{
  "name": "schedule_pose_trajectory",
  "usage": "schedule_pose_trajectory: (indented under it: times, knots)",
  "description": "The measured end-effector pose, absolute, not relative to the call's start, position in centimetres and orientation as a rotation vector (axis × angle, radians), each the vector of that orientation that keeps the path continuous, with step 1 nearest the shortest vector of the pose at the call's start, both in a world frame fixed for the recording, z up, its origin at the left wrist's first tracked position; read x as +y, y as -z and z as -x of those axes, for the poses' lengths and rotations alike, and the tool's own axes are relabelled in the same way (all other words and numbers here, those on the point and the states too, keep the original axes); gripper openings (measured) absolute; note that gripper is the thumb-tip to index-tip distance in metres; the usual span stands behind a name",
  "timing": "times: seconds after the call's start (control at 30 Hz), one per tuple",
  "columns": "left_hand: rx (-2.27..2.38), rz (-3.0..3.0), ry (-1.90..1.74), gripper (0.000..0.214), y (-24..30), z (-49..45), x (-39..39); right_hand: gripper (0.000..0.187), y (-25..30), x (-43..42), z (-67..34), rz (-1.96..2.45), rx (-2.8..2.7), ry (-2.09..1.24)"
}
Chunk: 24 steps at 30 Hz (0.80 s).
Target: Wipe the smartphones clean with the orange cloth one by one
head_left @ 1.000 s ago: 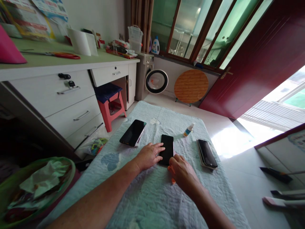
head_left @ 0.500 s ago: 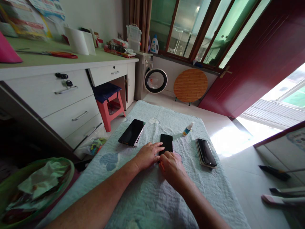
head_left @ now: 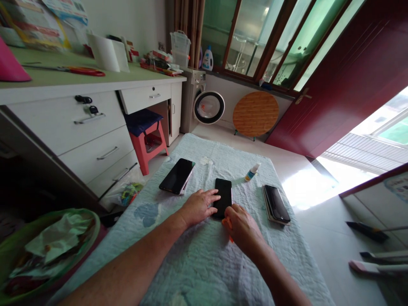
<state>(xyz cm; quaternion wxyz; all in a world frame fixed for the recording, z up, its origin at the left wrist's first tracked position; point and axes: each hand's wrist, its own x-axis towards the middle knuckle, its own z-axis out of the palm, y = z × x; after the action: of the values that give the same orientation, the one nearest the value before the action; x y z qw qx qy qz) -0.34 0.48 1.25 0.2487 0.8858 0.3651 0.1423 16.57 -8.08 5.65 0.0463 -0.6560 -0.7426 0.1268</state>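
A black smartphone [head_left: 224,191] lies screen up on the pale blue quilted cloth [head_left: 204,263]. Fingers spread, my left hand [head_left: 199,206] rests on the phone's left side. My right hand [head_left: 242,221] is closed on an orange cloth [head_left: 228,226] at the phone's lower right corner; most of the cloth is hidden by the hand. A larger black tablet or phone [head_left: 177,176] lies on the left, on top of something thin. To the right, another black phone [head_left: 276,204] sits on a flat light object. A small spray bottle [head_left: 252,172] stands behind, between the phones.
Left of the covered table stand a green-rimmed bin [head_left: 92,238] with crumpled paper, a white drawer desk [head_left: 41,123] and a red stool [head_left: 143,155]. Behind are a washing machine [head_left: 189,97] with its round door ajar and a round wooden tabletop [head_left: 255,114]. Brushes [head_left: 366,231] lie at right.
My right hand has moved right and slightly down across the phone to its lower right corner, showing more of the screen and the orange cloth. My left hand stays on the phone.
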Motion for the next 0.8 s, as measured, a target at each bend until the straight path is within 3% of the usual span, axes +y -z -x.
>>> schedule_pose_trajectory:
  times: [0.8]
  knots:
    - [0.999,-2.425,-0.404,0.043,-1.1,0.3,0.4,0.014,-5.3,-7.5,-16.7,1.92,-2.348,-0.381]
